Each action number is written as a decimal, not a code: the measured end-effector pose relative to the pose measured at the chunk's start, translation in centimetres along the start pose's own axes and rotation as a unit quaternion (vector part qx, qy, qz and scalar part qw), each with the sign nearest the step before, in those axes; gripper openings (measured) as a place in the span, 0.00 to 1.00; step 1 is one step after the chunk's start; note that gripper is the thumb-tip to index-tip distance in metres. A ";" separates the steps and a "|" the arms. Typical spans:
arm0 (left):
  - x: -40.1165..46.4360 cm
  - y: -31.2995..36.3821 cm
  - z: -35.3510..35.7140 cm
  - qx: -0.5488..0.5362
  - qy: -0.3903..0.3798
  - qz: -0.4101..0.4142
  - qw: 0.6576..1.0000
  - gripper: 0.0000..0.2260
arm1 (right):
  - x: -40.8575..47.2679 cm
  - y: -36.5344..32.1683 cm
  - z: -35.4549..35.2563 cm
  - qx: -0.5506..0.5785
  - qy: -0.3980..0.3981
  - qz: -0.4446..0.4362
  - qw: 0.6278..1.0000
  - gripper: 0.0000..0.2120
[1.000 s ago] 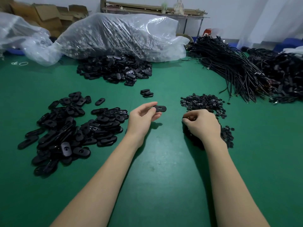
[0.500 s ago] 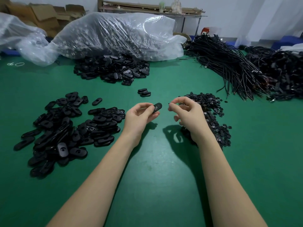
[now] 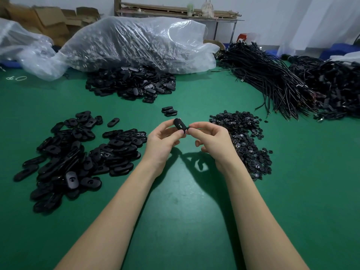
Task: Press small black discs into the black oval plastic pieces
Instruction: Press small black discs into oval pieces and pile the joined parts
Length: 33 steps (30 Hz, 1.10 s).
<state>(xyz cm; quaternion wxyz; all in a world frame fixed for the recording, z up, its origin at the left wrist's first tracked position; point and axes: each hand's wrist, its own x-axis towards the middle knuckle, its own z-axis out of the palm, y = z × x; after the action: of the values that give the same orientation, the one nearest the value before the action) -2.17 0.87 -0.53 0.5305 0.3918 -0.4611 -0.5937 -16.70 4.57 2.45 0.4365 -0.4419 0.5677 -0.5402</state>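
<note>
My left hand (image 3: 162,142) pinches a black oval plastic piece (image 3: 179,124) between thumb and fingers, raised above the green table (image 3: 185,211). My right hand (image 3: 211,140) pinches a small black disc (image 3: 187,129) at the oval piece's lower right edge; most of the disc is hidden by the fingertips. A heap of small black discs (image 3: 245,137) lies just right of my right hand. A pile of oval pieces (image 3: 78,152) lies to the left.
A second pile of oval pieces (image 3: 132,84) spills from a clear plastic bag (image 3: 136,43) at the back. Two loose oval pieces (image 3: 169,111) lie beyond my hands. Bundles of black cords (image 3: 272,82) cover the right rear. Cardboard boxes (image 3: 52,20) stand at the far left.
My right hand lifted from the disc heap and moved left to meet my left hand. The oval piece has turned upright, and the disc now touches it.
</note>
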 end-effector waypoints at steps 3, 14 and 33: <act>-0.1 -0.1 0.1 0.005 0.003 0.014 1.000 0.13 | 0.0 0.0 0.2 0.002 0.005 -0.005 1.000 0.03; -0.2 0.1 0.4 -0.037 -0.012 0.006 0.999 0.08 | 0.3 0.2 0.3 -0.033 0.073 0.008 0.997 0.02; -0.2 -0.4 0.3 0.035 -0.032 0.038 0.998 0.06 | 0.8 0.9 0.2 -0.086 0.095 0.001 0.992 0.08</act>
<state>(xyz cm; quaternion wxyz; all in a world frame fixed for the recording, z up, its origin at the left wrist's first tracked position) -2.51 1.12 -0.83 0.5231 0.3732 -0.5131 -0.5690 -16.73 3.80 1.49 0.3414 -0.4244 0.6511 -0.5286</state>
